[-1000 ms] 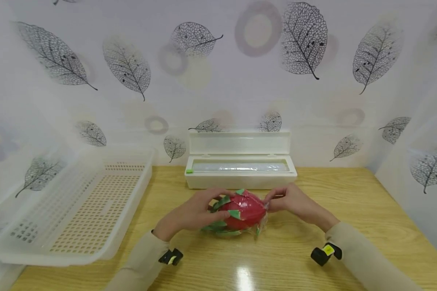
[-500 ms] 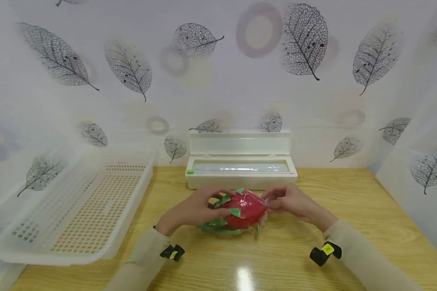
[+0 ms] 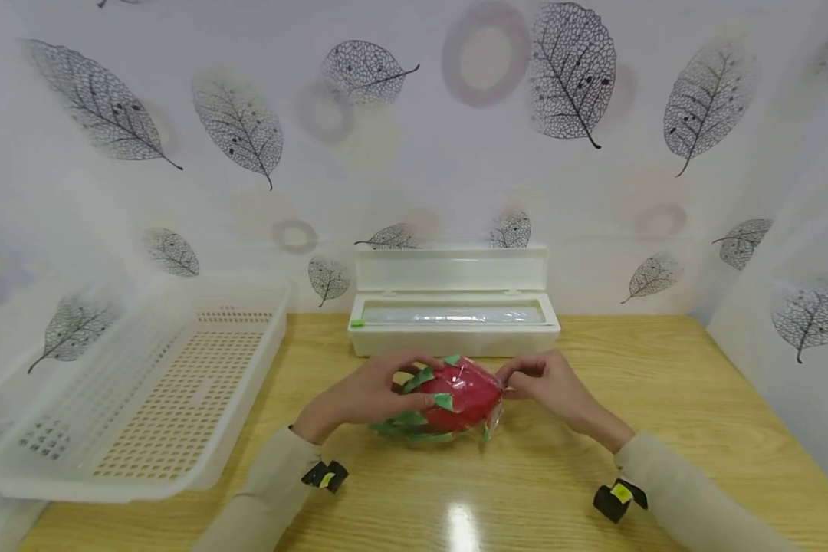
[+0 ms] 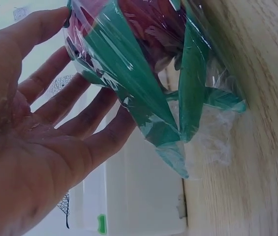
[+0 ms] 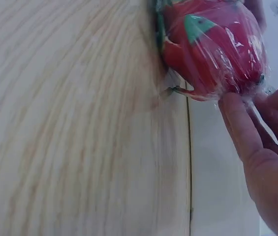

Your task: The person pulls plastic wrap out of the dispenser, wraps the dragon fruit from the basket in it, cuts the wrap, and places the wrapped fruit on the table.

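Note:
A red dragon fruit (image 3: 464, 391) with green scales lies on its side on the table, covered in clear plastic wrap (image 4: 217, 132). My left hand (image 3: 366, 391) holds its leafy end, thumb on the near side and fingers spread along the far side. Loose wrap hangs past the green tips in the left wrist view. At the opposite, pointed end is my right hand (image 3: 552, 387). The right wrist view shows its extended fingers (image 5: 239, 118) touching the wrapped tip, with the thumb apart from the fruit.
Right behind the fruit stands a white cling film box (image 3: 455, 341), lid raised, a film roll inside and a green slider at its left end. A white perforated basket (image 3: 238, 429) takes up the left side. A leaf-patterned wall covering closes off the back.
The right-hand fingers have shifted slightly at the fruit's pointed end. The left hand and the dragon fruit stay almost in place; the head view has tilted a little.

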Available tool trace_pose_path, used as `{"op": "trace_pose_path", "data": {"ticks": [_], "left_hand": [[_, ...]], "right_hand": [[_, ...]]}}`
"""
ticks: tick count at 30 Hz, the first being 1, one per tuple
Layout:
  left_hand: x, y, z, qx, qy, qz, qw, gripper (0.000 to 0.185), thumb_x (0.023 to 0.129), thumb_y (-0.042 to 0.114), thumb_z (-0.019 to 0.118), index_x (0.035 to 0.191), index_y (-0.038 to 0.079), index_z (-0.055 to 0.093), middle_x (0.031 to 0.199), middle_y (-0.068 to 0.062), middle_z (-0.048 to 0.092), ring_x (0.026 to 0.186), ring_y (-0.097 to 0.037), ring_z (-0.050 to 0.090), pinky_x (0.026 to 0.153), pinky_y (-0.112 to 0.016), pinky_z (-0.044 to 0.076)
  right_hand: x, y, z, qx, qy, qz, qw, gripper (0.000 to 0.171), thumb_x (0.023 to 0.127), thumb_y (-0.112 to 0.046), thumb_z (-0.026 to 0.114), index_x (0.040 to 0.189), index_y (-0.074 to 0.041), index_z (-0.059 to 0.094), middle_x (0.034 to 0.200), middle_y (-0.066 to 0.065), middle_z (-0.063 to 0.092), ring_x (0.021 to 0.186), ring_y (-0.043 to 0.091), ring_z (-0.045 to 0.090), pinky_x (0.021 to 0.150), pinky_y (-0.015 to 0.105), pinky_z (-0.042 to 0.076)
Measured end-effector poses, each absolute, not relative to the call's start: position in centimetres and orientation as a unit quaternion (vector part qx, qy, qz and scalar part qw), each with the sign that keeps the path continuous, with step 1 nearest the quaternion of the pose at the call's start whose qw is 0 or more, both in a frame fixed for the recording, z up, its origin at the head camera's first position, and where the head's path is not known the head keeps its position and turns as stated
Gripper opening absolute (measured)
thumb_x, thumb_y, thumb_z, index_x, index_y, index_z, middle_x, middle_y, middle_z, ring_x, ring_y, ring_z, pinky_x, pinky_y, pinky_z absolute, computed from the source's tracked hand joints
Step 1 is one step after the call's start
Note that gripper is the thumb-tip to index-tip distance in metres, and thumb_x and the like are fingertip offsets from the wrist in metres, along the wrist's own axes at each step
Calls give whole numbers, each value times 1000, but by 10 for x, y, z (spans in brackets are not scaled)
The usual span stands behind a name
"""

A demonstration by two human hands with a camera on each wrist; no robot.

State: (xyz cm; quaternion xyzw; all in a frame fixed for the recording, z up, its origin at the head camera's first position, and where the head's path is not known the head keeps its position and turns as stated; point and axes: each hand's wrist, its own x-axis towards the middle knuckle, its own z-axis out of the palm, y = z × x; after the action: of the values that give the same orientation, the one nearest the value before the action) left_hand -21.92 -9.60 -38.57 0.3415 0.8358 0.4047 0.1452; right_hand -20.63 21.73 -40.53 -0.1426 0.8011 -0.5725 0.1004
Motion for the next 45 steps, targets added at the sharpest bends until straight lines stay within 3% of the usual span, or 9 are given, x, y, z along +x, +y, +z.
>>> {"op": "trace_pose_path", "data": {"ticks": [3, 10, 17, 21, 25, 27, 32, 39, 45], "left_hand": [[-219, -96, -385, 341, 837, 404, 145, 42, 97, 26, 71, 137, 26, 58, 146, 1, 56, 129, -26, 59, 91, -27, 57], [-219, -95, -383, 334, 836, 409, 151, 41, 97, 26, 71, 137, 26, 59, 146, 1, 56, 130, -26, 59, 94, -31, 58], [-218, -97, -383, 338, 831, 415, 156, 44, 98, 27, 70, 141, 25, 57, 148, -1, 55, 133, -29, 58, 96, -33, 58], [-218, -104, -382, 327, 839, 412, 142, 45, 99, 33, 68, 142, 28, 56, 148, 3, 56, 136, -27, 56, 102, -39, 56], [-216, -116, -381, 307, 852, 412, 98, 44, 100, 35, 66, 142, 26, 57, 146, 4, 60, 135, -28, 57, 102, -45, 55], [-213, -122, -380, 308, 854, 410, 90, 46, 98, 32, 69, 142, 22, 57, 145, 2, 60, 133, -31, 57, 101, -49, 55], [-203, -130, -381, 335, 858, 359, 150, 67, 91, 24, 79, 150, 17, 47, 153, -4, 51, 137, -36, 52, 106, -54, 51], [-200, -131, -390, 315, 853, 362, 205, 91, 84, 15, 83, 159, 20, 32, 158, -6, 45, 142, -35, 48, 115, -52, 44], [-206, -133, -396, 289, 869, 347, 203, 104, 76, 0, 81, 160, 31, 27, 157, -7, 47, 140, -37, 50, 113, -54, 45]], "right_hand": [[-210, 219, -405, -131, 775, -602, 139, 27, 100, -9, 63, 109, 16, 67, 106, 22, 74, 92, 14, 76, 86, 40, 62], [-218, 218, -404, -114, 769, -606, 171, 30, 98, -9, 67, 119, 12, 60, 100, 10, 70, 91, 16, 74, 86, 42, 62], [-215, 223, -403, -183, 773, -583, 173, 31, 103, -16, 61, 123, 8, 65, 122, 24, 69, 104, 20, 75, 89, 43, 61], [-208, 229, -394, -235, 820, -507, 125, 32, 105, -21, 59, 127, 2, 66, 129, 24, 67, 109, 28, 73, 87, 37, 63], [-198, 232, -389, -293, 848, -439, 44, 37, 97, -17, 71, 131, -6, 65, 134, 18, 66, 111, 34, 72, 83, 29, 63], [-194, 231, -389, -339, 844, -416, 17, 46, 91, -13, 78, 134, -7, 63, 136, 16, 64, 115, 35, 69, 83, 32, 63], [-188, 222, -395, -425, 841, -333, -35, 69, 80, -8, 87, 142, -4, 56, 142, 17, 57, 121, 35, 63, 83, 37, 64], [-191, 203, -396, -417, 879, -227, -57, 101, 75, -16, 92, 158, -5, 36, 152, 17, 48, 127, 33, 62, 99, 46, 57], [-198, 191, -394, -399, 889, -214, -73, 98, 76, -10, 89, 158, -4, 35, 148, 18, 51, 114, 27, 68, 93, 39, 60]]}}
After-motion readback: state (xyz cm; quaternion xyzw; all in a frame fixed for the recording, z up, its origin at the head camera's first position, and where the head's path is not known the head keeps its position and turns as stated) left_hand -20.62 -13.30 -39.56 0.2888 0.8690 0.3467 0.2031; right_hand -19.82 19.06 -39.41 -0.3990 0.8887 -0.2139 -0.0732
